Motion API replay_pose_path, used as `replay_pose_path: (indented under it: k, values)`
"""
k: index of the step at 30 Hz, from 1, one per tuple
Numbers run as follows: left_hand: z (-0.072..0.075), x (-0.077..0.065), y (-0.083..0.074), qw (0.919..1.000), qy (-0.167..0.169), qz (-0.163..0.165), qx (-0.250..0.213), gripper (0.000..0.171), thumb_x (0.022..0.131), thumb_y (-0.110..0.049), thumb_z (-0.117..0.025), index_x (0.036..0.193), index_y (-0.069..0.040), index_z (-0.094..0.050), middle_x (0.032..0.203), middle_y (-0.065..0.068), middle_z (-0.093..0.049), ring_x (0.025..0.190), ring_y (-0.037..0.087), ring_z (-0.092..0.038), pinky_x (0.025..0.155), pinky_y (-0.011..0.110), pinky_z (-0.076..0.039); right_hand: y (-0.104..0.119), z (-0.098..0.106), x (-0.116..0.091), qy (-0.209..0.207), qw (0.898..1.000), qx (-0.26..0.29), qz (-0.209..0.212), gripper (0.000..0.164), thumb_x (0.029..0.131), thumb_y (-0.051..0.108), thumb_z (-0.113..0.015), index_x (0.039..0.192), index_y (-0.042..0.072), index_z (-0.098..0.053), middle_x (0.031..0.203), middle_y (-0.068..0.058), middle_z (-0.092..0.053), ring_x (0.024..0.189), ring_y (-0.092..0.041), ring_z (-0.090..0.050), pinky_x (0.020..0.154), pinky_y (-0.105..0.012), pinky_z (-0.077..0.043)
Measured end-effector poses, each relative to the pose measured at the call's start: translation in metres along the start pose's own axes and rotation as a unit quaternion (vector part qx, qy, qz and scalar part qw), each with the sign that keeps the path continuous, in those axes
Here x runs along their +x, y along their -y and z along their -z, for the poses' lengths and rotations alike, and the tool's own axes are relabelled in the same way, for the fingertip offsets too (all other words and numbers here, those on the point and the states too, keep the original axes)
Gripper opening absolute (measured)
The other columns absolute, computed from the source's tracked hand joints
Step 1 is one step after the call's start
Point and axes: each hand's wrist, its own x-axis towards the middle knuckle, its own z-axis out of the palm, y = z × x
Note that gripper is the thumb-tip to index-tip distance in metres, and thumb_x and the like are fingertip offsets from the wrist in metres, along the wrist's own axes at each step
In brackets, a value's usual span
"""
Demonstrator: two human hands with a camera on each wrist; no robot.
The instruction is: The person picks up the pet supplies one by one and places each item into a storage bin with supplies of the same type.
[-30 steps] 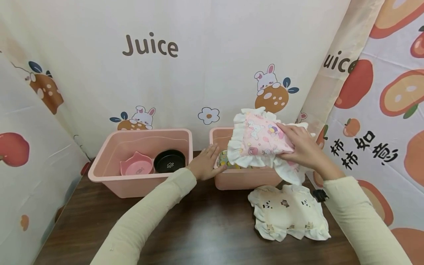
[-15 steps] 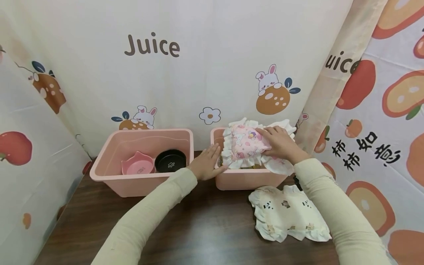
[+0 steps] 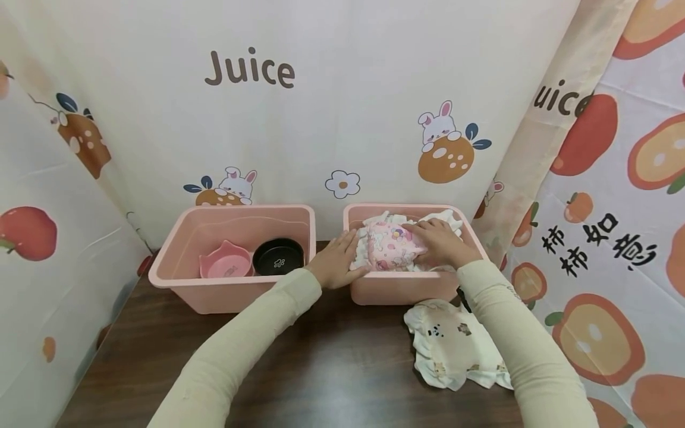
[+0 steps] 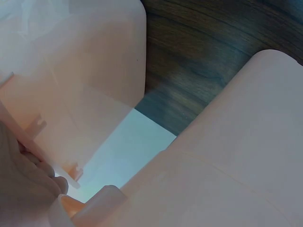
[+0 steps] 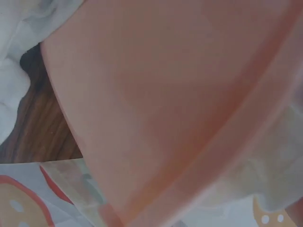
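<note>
My right hand [image 3: 440,245] reaches into the right pink bin [image 3: 407,291] and grips a small pink frilled pillow [image 3: 393,246] with a cartoon print and white ruffles. The pillow lies below the bin's back rim, and more white ruffle shows behind my fingers. My left hand [image 3: 337,261] rests on this bin's left rim, fingers straight and thumb spread. In the left wrist view its fingertips [image 4: 59,182] sit beside the bin wall. A cream frilled pillow [image 3: 449,345] with small animal prints lies on the table in front, partly hidden by my right sleeve.
A second pink bin [image 3: 230,297] stands to the left, holding a pink cat-eared bowl [image 3: 227,263] and a black bowl [image 3: 278,257] with a paw print. A narrow gap separates the bins. Printed curtains [image 3: 342,119] hang behind the dark wooden table [image 3: 299,380] and at both sides.
My right hand has moved left and down, bringing the pink frilled pillow from above the right bin to inside it. The left hand has stayed at the rim.
</note>
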Motion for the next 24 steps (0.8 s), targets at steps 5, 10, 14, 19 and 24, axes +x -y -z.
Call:
replay_pose_path:
  k: [5, 10, 14, 19, 24]
  values:
    - [0.007, -0.002, -0.002, 1.0000, 0.009, -0.004, 0.002, 0.084, 0.097, -0.061, -0.030, 0.152, 0.002, -0.014, 0.160, 0.016, -0.007, 0.147, 0.030, -0.008, 0.118, 0.041, -0.014, 0.000, -0.009, 0.003, 0.023, 1.000, 0.012, -0.013, 0.088, 0.071, 0.028, -0.085, 0.146, 0.021, -0.041, 0.142, -0.017, -0.047, 0.127, -0.042, -0.038, 0.106, -0.061, -0.025]
    - [0.009, -0.002, -0.003, 1.0000, 0.008, -0.002, -0.002, 0.083, 0.098, -0.059, -0.033, 0.151, 0.002, -0.015, 0.160, 0.016, -0.007, 0.147, 0.031, -0.008, 0.118, 0.042, -0.015, 0.005, -0.012, 0.006, 0.044, 0.999, 0.018, -0.020, 0.086, 0.072, 0.027, -0.085, 0.146, 0.023, -0.042, 0.145, -0.016, -0.045, 0.128, -0.043, -0.038, 0.106, -0.062, -0.027]
    - [0.007, -0.002, -0.003, 1.0000, 0.004, -0.002, 0.006, 0.083, 0.098, -0.059, -0.032, 0.151, 0.002, -0.014, 0.160, 0.016, -0.005, 0.147, 0.031, -0.008, 0.118, 0.042, -0.014, 0.009, -0.013, 0.009, 0.060, 0.998, 0.016, -0.025, 0.085, 0.072, 0.026, -0.085, 0.146, 0.025, -0.042, 0.148, -0.013, -0.041, 0.130, -0.044, -0.035, 0.105, -0.065, -0.026]
    - [0.005, -0.001, -0.003, 0.9999, 0.003, -0.007, 0.014, 0.084, 0.097, -0.061, -0.029, 0.151, 0.002, -0.015, 0.160, 0.017, -0.006, 0.147, 0.032, -0.009, 0.118, 0.042, -0.014, 0.009, -0.017, 0.009, 0.093, 0.992, 0.038, -0.075, 0.085, 0.075, 0.028, -0.083, 0.147, 0.031, -0.038, 0.152, -0.010, -0.037, 0.135, -0.043, -0.028, 0.099, -0.073, -0.024]
    - [0.004, -0.001, -0.004, 0.9999, 0.003, -0.005, 0.015, 0.083, 0.098, -0.060, -0.031, 0.151, 0.002, -0.015, 0.160, 0.016, -0.007, 0.147, 0.032, -0.009, 0.118, 0.042, -0.015, 0.004, -0.025, 0.010, 0.105, 0.988, 0.036, -0.109, 0.088, 0.074, 0.034, -0.083, 0.148, 0.037, -0.034, 0.150, -0.007, -0.041, 0.136, -0.039, -0.030, 0.097, -0.078, -0.020]
